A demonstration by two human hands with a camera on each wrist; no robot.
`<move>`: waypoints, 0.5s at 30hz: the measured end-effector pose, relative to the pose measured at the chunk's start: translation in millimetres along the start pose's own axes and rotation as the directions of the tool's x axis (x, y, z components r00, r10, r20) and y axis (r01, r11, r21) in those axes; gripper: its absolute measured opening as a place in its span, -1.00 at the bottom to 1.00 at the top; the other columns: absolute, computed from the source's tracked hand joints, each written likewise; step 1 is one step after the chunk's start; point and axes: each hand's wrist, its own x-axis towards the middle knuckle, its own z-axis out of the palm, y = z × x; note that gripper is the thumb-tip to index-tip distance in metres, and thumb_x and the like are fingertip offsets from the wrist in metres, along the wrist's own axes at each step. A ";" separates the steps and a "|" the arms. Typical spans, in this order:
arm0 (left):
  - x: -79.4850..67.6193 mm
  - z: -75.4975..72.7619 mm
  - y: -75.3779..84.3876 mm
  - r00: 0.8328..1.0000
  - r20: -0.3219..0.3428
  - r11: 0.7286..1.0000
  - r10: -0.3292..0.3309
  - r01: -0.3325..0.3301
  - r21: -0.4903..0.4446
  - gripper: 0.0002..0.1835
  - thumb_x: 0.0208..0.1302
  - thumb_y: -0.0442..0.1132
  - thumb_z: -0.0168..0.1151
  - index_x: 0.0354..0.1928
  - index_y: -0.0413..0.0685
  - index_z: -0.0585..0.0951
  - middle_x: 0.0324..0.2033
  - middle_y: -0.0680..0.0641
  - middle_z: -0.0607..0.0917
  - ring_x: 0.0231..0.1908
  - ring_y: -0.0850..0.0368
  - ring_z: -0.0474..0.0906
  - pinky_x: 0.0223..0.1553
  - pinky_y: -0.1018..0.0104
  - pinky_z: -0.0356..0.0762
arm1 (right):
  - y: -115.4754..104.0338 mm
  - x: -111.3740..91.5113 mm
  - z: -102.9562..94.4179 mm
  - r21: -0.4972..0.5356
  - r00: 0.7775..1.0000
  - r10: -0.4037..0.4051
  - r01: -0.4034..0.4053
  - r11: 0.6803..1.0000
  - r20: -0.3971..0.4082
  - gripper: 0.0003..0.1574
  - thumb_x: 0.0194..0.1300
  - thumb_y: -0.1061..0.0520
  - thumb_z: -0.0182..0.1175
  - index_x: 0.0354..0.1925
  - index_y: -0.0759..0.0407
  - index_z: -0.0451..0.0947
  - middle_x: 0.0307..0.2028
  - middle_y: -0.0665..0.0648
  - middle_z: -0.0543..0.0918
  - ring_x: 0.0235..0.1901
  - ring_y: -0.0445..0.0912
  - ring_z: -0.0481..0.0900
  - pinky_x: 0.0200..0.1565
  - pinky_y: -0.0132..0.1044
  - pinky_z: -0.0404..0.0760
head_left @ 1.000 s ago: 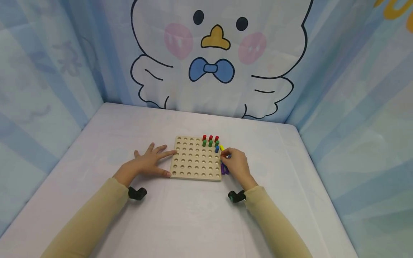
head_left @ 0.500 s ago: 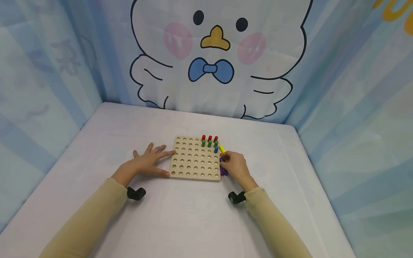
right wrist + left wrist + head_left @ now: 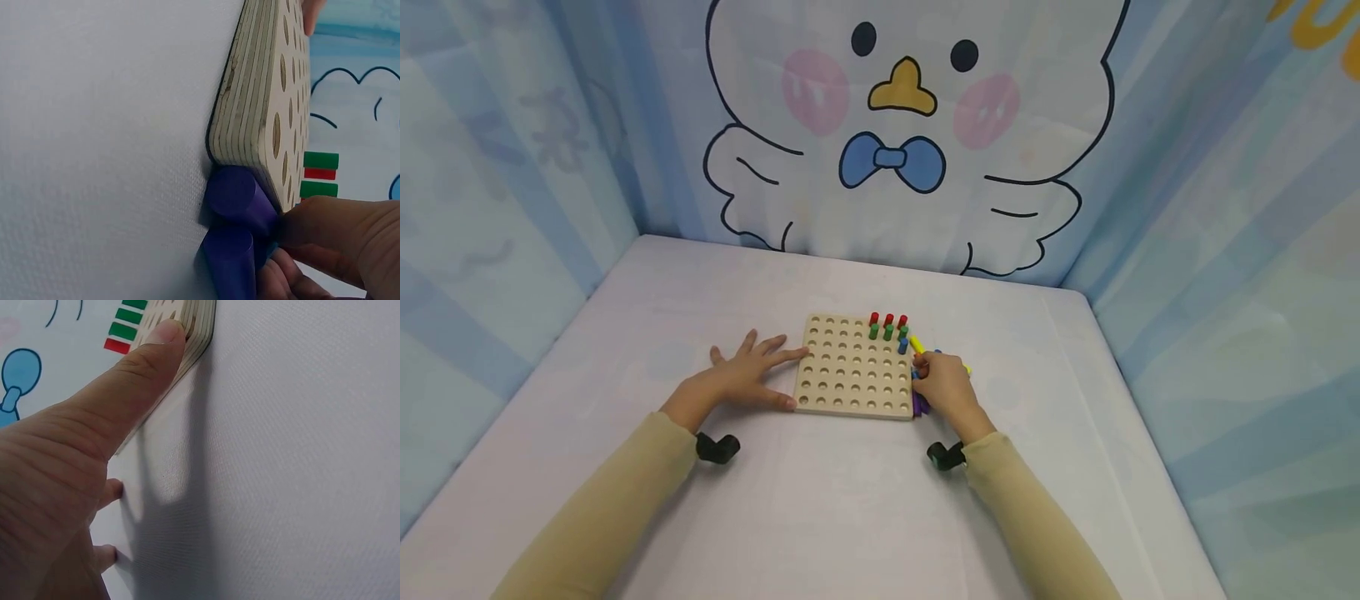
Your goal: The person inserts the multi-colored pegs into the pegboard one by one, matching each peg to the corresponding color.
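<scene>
A wooden pegboard [image 3: 853, 367] with rows of round holes lies on the table. Along its far right corner stand red pegs [image 3: 889, 319], green pegs [image 3: 888, 332] and one blue peg [image 3: 902, 346]. My left hand [image 3: 741, 377] is spread flat at the board's left side, thumb [image 3: 165, 337] and forefinger touching its edge. At the right edge, my right hand [image 3: 949, 385] has its thumb and fingers curled together among loose pegs, pinching a blue peg [image 3: 266, 251] that is mostly hidden. Two purple pegs [image 3: 234, 194] lie against the board just below that hand.
A yellow peg [image 3: 917, 344] lies by the board's right edge, and parts of other loose pegs show behind the right hand. The white-covered table [image 3: 820, 500] is bounded by a printed curtain [image 3: 1045, 100] at the back and sides.
The right hand works at the same spot by the board's right edge, shifting slightly; loose blue and yellow pegs now show behind it. The left hand stays in place.
</scene>
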 end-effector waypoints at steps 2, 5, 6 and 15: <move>-0.6 0.0 0.0 1.000 0.001 1.000 0.000 0.000 -0.001 0.08 0.09 0.50 0.36 0.62 0.47 0.14 0.67 -0.16 -0.09 0.57 -0.52 -0.48 0.17 -0.83 -0.52 | 0.6 -0.2 0.2 0.016 1.000 -0.007 0.007 1.000 -0.009 -0.67 0.27 0.24 0.41 0.01 0.25 0.71 -0.24 0.13 0.73 -0.27 -0.07 0.62 -0.21 -0.25 0.64; -1.1 0.0 0.4 1.000 0.002 1.000 -0.002 0.002 -0.003 0.08 0.09 0.50 0.36 0.62 0.46 0.14 0.67 -0.16 -0.09 0.57 -0.52 -0.48 0.18 -0.83 -0.52 | 1.0 -0.3 -1.1 0.056 1.000 -0.001 0.002 0.998 -0.019 -0.69 0.24 0.25 0.43 -0.03 0.24 0.73 -0.21 0.15 0.75 -0.22 -0.05 0.66 -0.16 -0.21 0.70; -1.2 0.1 0.4 1.000 0.002 1.000 -0.004 0.004 -0.003 0.09 0.09 0.50 0.36 0.62 0.46 0.14 0.67 -0.16 -0.09 0.57 -0.52 -0.48 0.18 -0.83 -0.52 | 0.9 -0.2 -1.6 0.077 1.000 0.003 -0.002 0.997 -0.020 -0.70 0.23 0.26 0.43 -0.04 0.24 0.73 -0.21 0.15 0.76 -0.21 -0.04 0.67 -0.15 -0.20 0.70; -1.3 0.2 0.3 1.000 0.000 1.000 0.002 -0.002 0.000 0.08 0.10 0.48 0.37 0.62 0.45 0.15 0.66 -0.16 -0.08 0.57 -0.53 -0.47 0.17 -0.84 -0.50 | -0.9 1.9 -3.6 0.161 0.999 0.009 -0.001 0.987 -0.050 -0.74 0.16 0.28 0.40 -0.14 0.16 0.63 -0.26 0.12 0.71 -0.25 -0.04 0.62 -0.20 -0.23 0.63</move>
